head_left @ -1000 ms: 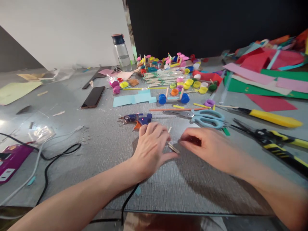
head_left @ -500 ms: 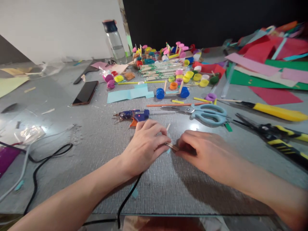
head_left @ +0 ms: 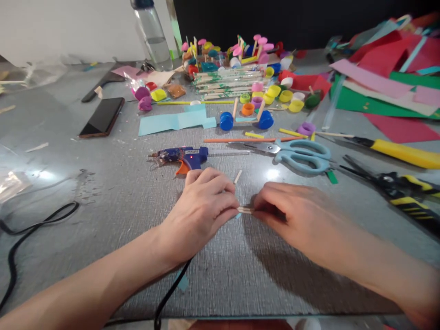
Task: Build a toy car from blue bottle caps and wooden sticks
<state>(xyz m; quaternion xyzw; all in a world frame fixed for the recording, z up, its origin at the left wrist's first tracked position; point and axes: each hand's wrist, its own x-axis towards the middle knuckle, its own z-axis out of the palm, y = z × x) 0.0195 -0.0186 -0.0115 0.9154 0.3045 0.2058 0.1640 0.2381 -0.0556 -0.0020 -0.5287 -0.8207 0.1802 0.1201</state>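
Between my hands are thin wooden sticks (head_left: 245, 210), lying side by side just above the grey table. My left hand (head_left: 209, 201) pinches their left end, fingers closed. The fingertips of my right hand (head_left: 285, 208) are closed on the right end; most of the sticks' length is hidden by the fingers. Beyond my left hand lies a blue glue gun (head_left: 187, 157) with an orange trigger and a lit red light. A short pale stick piece (head_left: 238, 177) rests near my left fingertips, and a blue paper scrap (head_left: 238, 216) lies under the sticks.
Light-blue scissors (head_left: 302, 156), a yellow cutter (head_left: 402, 153) and black-yellow pliers (head_left: 388, 185) lie to the right. Farther back are blue bottle caps (head_left: 226, 121) joined with sticks, light-blue paper (head_left: 172, 123) and a phone (head_left: 103, 118). A black cable (head_left: 168, 293) runs beneath my left arm.
The sticks between my hands have turned from slanting to nearly level. The view has shifted slightly downward and to the right; both hands keep their grip.
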